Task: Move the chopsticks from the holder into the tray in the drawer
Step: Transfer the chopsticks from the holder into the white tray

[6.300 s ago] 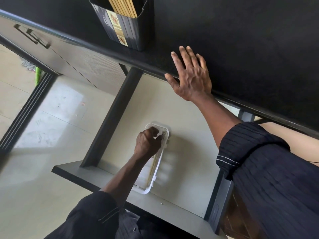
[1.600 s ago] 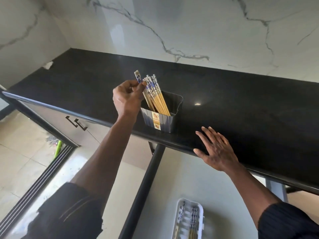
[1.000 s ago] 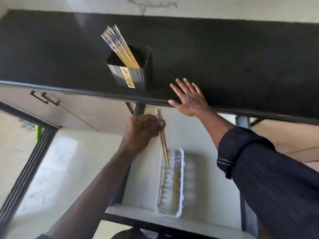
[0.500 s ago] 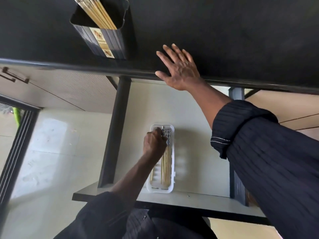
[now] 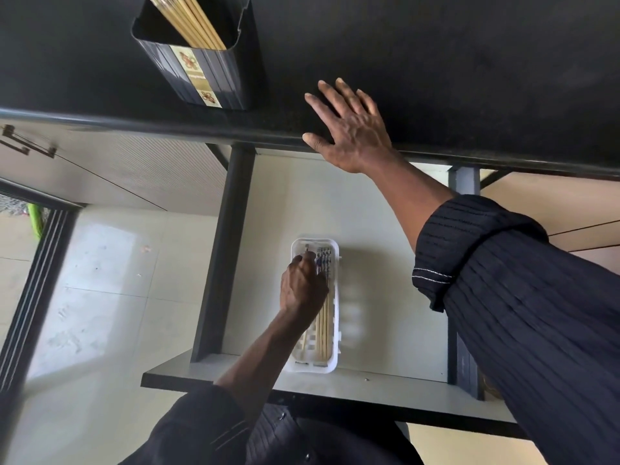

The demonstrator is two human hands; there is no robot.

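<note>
A black holder [image 5: 201, 75] stands on the dark countertop [image 5: 469, 62] near its front edge, with several wooden chopsticks [image 5: 191, 25] leaning in it. Below, the drawer [image 5: 385, 297] is pulled out and a white slotted tray [image 5: 332, 360] lies on its pale floor. Several chopsticks [image 5: 323, 330] lie lengthwise in the tray, patterned ends away from me. My left hand [image 5: 302, 290] is down in the tray, fingers curled on the patterned ends of the chopsticks. My right hand [image 5: 352, 132] rests flat on the countertop edge, fingers spread, holding nothing.
Black side rails [image 5: 224, 246] bound the drawer left and right, and its front panel [image 5: 335, 387] is nearest me. A closed cabinet front with a dark handle [image 5: 27, 146] is at left. Pale floor tiles and a green object [image 5: 35, 219] lie beyond.
My left hand took chopsticks from the holder, carried them down to the drawer and has lowered them into the tray. My right hand has stayed on the countertop edge.
</note>
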